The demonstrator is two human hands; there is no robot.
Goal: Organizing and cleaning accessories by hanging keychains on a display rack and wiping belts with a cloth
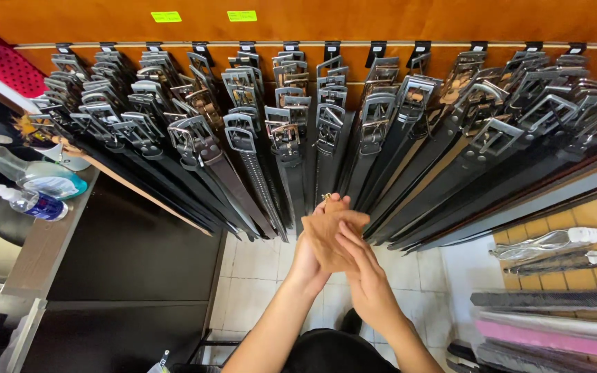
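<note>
Both hands met below the hanging belts (326,138): the left hand (310,257) closed around a tan, soft-looking leather piece (333,235) from behind, while the right hand (362,273) pressed flat-fingered against its front. A small brass-coloured fitting (326,197) showed at the piece's top edge, above the tiled floor (257,276).

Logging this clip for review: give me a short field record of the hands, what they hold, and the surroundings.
Setting: wall rack of black belts with metal buckles
Left hand: holds a tan cloth from the left
Right hand: fingers pressed against the cloth
Left side: spray bottles on a shelf
Right side: packaged belts and ties on a wooden display
</note>
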